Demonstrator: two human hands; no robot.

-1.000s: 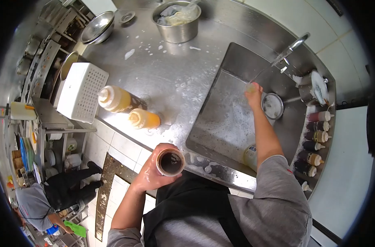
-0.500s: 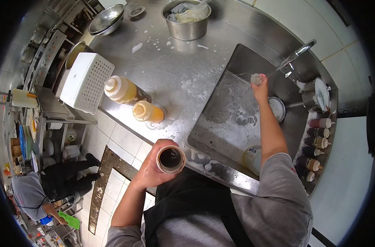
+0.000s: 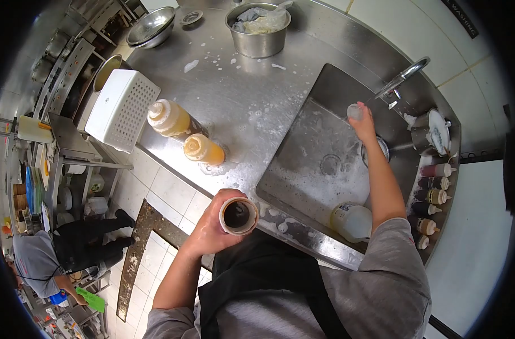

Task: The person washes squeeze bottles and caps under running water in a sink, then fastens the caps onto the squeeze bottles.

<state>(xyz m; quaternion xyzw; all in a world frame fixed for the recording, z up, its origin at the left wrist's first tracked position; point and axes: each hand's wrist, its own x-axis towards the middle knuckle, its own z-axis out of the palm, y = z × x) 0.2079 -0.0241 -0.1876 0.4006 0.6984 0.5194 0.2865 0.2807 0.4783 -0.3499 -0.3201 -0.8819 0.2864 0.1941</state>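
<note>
My left hand (image 3: 212, 229) is wrapped round an open bottle (image 3: 239, 216) with dark contents, held upright at the counter's front edge. Over the sink (image 3: 303, 164), my right hand (image 3: 364, 124) grips a small translucent cap (image 3: 355, 112) beside the faucet (image 3: 401, 79). Below that arm, a round strainer (image 3: 376, 151) is partly hidden. Suds and water cover the sink's bottom, and a translucent container (image 3: 351, 222) lies at its near side. Two capped squeeze bottles, a larger one (image 3: 170, 117) and a smaller orange one (image 3: 204, 150), stand on the wet counter.
A white perforated basket (image 3: 122, 110) sits at the counter's left edge. Farther back are metal bowls (image 3: 150, 28) and a pot (image 3: 258, 42) holding plastic. Several sauce bottles (image 3: 433, 196) line the right ledge. Another person (image 3: 37, 260) stands at lower left, holding something green.
My right hand has moved from under the faucet's stream slightly right, with the cap now showing. More of the translucent container shows. My left hand still holds the bottle.
</note>
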